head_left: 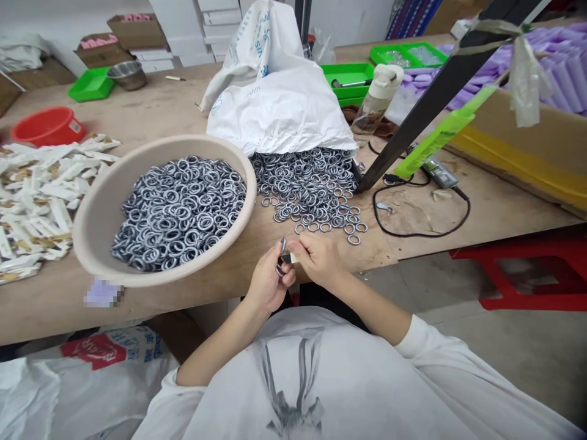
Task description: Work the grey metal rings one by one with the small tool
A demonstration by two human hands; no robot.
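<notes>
In front of my body my left hand [267, 281] is closed around grey metal rings [282, 246], which stand up between the thumb and fingers. My right hand [320, 259] meets it from the right, with thumb and fingers pinched on a small white piece with a dark end [288, 259]. That dark end touches or lies just beside the rings; the fingers hide the exact contact. Loose metal rings [316, 192] spill over the tabletop beyond my hands. To the left stands a large beige basin [92, 244] heaped with similar rings.
A white sack [279, 110] lies behind the loose rings. White strips [41, 195] cover the table's left side, near a red bowl [48, 127]. On the right are a slanted dark metal post [413, 104], a black cable [426, 234], a bottle [378, 98] and a red stool [527, 275].
</notes>
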